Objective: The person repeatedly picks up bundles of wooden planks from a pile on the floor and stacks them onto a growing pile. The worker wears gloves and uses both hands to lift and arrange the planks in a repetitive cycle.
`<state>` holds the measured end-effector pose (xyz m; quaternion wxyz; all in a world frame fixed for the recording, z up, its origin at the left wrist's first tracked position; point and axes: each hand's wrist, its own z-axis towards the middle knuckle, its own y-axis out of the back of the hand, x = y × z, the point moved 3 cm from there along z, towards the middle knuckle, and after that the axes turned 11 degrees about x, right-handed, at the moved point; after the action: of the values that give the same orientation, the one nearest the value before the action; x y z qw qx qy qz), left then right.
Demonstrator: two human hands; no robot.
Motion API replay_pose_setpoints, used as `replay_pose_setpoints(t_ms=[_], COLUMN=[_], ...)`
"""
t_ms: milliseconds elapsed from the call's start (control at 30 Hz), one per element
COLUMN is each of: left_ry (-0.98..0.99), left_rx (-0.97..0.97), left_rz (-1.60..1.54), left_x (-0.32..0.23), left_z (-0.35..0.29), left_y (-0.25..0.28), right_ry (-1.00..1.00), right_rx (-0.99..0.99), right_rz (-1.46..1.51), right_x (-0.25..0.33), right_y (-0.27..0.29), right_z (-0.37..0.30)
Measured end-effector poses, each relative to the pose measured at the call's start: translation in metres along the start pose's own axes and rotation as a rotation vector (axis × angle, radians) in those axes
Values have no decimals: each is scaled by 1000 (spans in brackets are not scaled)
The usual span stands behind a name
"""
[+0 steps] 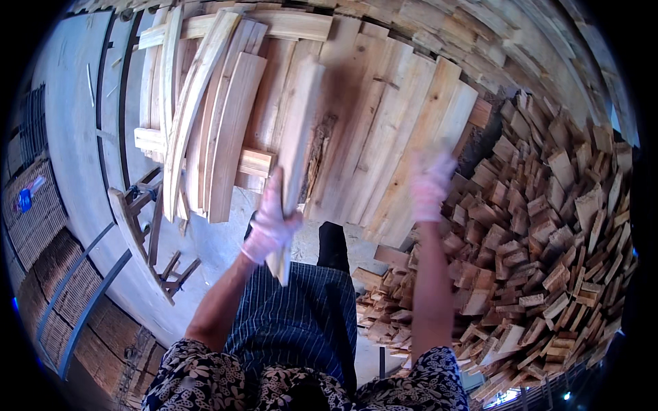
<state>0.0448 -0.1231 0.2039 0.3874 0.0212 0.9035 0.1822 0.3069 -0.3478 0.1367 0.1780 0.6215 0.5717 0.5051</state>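
Note:
A pale wooden board (300,130) stands tilted on its edge in front of me. My left hand (269,222), in a thin whitish glove, is closed around its near part, thumb laid along the side. To the right, my gloved right hand (432,181) is smeared by motion above the row of flat planks (415,133); its fingers cannot be made out, nor whether it touches the wood. Under the held board, one plank has a dark, rough bark strip (321,151). A brown blur lies over the planks just past the board's far end.
Several loose boards (233,130) lie on the stack's left side, over crosspieces (257,163). A large heap of short wood offcuts (528,233) fills the right. At the left are a wooden stool-like frame (140,240) and long grey panels (72,89). More stacked wood (473,27) lies behind.

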Motion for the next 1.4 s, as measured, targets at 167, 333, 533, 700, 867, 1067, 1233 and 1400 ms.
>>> replay_pose_setpoints(t_ms=[167,333,533,700,867,1067,1233,1400], left_ry=[-22,41,145,86,149,-98,-2,-80], left_rx=[383,772,571,514,503,424,455,45], left_rz=[-258,353,918,1017,992,912,603,745], left_x=[-51,-133,-97,-71,-78,-69,-73,-38], left_z=[-10,60,158,175,178,184,165,89], left_y=[-97,-104,-56,-60,-64,-73,-40,65], right_ry=[-64,-392,-473,-247,-139,-133,-156,-254], right_rx=[386,319,75,2,-1,-22,21,77], right_rz=[1135,1168,153,23,49,-61,48,-124], right_x=[69,29,-79,-131,-137,-124,-125,-123], right_y=[-40,31,48,12,0,3,1,13], right_z=[-97,-62,35,37,26,50,32,37])
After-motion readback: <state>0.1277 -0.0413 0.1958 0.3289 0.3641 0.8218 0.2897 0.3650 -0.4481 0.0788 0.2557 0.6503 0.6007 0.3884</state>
